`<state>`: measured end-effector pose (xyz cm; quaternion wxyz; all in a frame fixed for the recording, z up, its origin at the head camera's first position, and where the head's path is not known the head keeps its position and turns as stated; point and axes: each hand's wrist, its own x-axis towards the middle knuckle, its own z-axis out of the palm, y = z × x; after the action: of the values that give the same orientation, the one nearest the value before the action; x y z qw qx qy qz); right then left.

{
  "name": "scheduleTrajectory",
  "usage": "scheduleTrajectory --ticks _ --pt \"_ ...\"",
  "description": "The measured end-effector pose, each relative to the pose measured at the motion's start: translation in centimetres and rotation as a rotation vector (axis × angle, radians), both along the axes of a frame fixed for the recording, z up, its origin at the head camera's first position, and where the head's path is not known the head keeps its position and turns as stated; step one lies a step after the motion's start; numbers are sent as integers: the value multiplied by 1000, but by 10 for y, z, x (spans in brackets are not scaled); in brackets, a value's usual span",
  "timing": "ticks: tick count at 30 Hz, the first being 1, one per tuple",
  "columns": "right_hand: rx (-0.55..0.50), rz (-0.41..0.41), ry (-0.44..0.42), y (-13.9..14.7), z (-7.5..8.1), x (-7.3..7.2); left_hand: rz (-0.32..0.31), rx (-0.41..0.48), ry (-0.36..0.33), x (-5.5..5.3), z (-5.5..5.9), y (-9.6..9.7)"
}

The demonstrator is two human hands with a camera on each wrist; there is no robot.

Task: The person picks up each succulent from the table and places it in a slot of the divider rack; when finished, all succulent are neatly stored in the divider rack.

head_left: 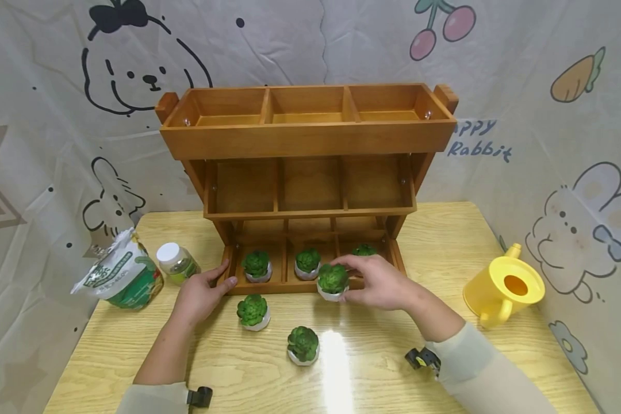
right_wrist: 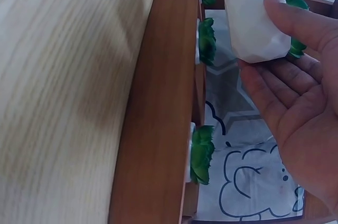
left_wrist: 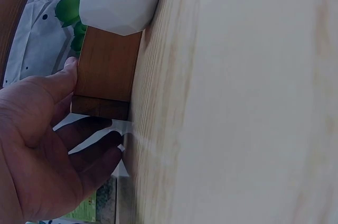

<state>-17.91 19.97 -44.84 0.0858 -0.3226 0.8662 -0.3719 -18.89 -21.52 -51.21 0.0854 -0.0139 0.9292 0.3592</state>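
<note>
My right hand (head_left: 375, 282) pinches a small potted succulent (head_left: 333, 280) between thumb and fingers, above the front rail of a three-tier wooden planter shelf (head_left: 307, 141). Its white faceted pot (right_wrist: 253, 26) shows in the right wrist view. On the shelf's lower left corner, my left hand (head_left: 199, 296) grips the wood, thumb at the front and fingers at the side. The bottom tier holds one succulent (head_left: 256, 264) in its left compartment, another (head_left: 307, 261) in the middle and a third (head_left: 364, 250) on the right, partly hidden by my right hand.
Two more potted succulents, one nearer the shelf (head_left: 253, 311) and one further forward (head_left: 303, 345), stand on the table (head_left: 269, 385). Left are a white-lidded jar (head_left: 177, 263) and a green-white bag (head_left: 124, 273). A yellow watering can (head_left: 503, 287) stands right. Printed cloth (head_left: 300, 40) hangs behind.
</note>
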Motion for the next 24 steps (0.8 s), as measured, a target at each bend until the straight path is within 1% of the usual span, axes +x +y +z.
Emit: scheduleTrajectory --ticks 7,13,15,21,24 --pt "-32 -4 -21 3 3 -3 0 2 -5 -1 0 0" --pt "-31 -6 -33 4 9 -3 -1 0 -3 0 0 0" --pt "-24 -11 -22 4 12 -3 0 3 -6 0 0 1" --pt "17 -42 46 9 22 -4 -2 1 -5 0 0 0" --pt "11 -55 51 11 26 -7 -4 -1 -3 0 -1 -1"
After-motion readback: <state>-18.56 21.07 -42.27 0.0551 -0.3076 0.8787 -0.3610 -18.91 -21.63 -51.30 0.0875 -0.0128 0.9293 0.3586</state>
